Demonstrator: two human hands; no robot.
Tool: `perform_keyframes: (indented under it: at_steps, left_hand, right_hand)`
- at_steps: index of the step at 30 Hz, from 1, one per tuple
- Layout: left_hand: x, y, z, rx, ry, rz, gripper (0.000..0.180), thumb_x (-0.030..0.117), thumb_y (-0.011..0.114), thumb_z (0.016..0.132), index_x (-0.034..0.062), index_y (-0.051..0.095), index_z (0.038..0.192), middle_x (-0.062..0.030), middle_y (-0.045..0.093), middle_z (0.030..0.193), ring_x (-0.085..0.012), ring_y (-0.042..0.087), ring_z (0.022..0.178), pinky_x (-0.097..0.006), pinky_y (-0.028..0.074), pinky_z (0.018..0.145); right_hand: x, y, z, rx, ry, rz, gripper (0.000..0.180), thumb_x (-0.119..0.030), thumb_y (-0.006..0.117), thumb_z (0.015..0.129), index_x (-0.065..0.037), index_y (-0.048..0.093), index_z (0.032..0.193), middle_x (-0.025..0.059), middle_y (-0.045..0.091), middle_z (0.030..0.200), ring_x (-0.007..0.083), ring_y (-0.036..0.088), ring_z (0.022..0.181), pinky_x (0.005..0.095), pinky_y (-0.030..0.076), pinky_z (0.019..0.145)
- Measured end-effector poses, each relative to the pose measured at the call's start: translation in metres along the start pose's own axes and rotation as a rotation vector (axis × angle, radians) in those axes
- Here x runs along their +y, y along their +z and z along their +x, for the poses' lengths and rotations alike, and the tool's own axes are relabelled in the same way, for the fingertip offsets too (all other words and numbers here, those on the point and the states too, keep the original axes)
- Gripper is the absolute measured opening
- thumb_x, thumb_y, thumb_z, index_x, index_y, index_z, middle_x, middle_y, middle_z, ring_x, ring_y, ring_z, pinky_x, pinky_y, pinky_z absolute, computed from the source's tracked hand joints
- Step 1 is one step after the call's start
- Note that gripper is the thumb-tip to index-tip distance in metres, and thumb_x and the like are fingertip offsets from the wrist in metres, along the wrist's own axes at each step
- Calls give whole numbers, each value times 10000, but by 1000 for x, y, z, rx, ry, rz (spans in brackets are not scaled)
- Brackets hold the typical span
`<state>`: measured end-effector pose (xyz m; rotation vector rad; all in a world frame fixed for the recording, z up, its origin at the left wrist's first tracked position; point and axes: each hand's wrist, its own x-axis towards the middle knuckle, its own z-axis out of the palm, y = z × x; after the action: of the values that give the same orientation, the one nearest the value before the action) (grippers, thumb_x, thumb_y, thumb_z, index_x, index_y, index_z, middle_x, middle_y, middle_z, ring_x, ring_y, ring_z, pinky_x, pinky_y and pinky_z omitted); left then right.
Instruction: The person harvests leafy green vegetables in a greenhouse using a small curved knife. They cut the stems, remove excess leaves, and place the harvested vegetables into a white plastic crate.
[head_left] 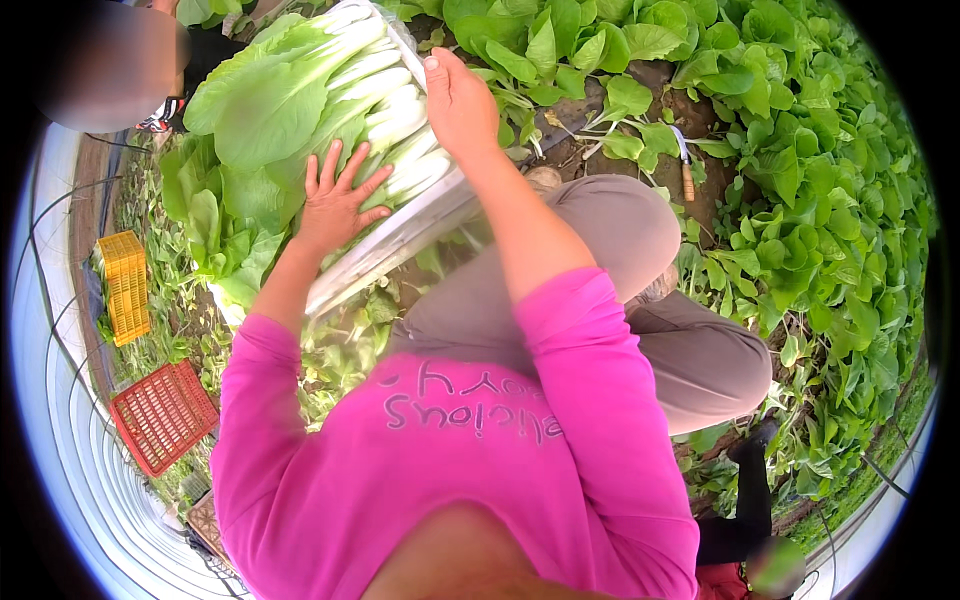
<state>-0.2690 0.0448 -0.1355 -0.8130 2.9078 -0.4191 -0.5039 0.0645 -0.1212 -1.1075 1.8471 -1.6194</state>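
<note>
Both hands on a bundle of leafy greens in a clear plastic bag.

The greens (330, 100), with thick white stalks and broad smooth leaves, lie above the knees. Left hand (335, 200) presses flat, fingers spread, on the stalks. Right hand (458, 100) curls closed around the glossy bag (400, 235) edge, forearm extended.

Soil bed (610, 100) with leafy greens (820, 200), a knife (685, 160).

Yellow crate (125, 285), red crate (163, 414), small knife (685, 160) among growing greens (820, 200)
</note>
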Motion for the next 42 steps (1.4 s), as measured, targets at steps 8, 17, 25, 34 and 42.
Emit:
perform_keyframes:
  at_steps: [8, 17, 25, 34, 42]
  left_hand:
    - [31, -83, 21, -375, -112, -215, 605, 451, 615, 780, 290, 447, 1338, -37, 143, 1517, -313, 23, 1401, -497, 26, 1116]
    - [72, -134, 54, 74, 54, -445, 391, 256, 650, 806, 121, 594, 1168, -94, 525, 1275, -292, 459, 1204, -420, 309, 1029]
    - [93, -149, 116, 153, 27, -929, 270, 160, 640, 835, 74, 633, 1091, -96, 619, 1133, -254, 578, 1049, -330, 436, 910]
    - [122, -117, 249, -379, 188, -1031, 331, 194, 601, 867, 62, 578, 1170, -116, 612, 1138, -225, 572, 1041, -312, 433, 890]
    - [185, -23, 326, -713, 556, -591, 365, 213, 556, 865, 90, 535, 1208, -126, 564, 1185, -322, 538, 1073, -398, 439, 900]
  right_hand:
    - [-22, -36, -12, -22, -57, 9, 313, -218, 562, 866, -73, 583, 1142, 166, 650, 963, 274, 642, 806, 352, 492, 711]
    - [-41, -170, -37, 246, -156, 388, 228, -96, 570, 890, -18, 613, 1100, 60, 665, 877, 98, 604, 774, 230, 486, 690]
    - [101, -261, -83, 521, 344, 168, 248, -95, 552, 866, -18, 612, 1094, 67, 665, 812, 101, 595, 703, 232, 462, 647]
    - [228, -262, -63, 408, 662, -242, 265, -200, 592, 804, -55, 656, 1017, 158, 667, 840, 272, 642, 778, 352, 484, 728]
    - [328, -299, -25, 137, 766, -759, 355, -243, 592, 821, -126, 589, 1157, 139, 602, 1093, 291, 562, 1022, 380, 453, 859]
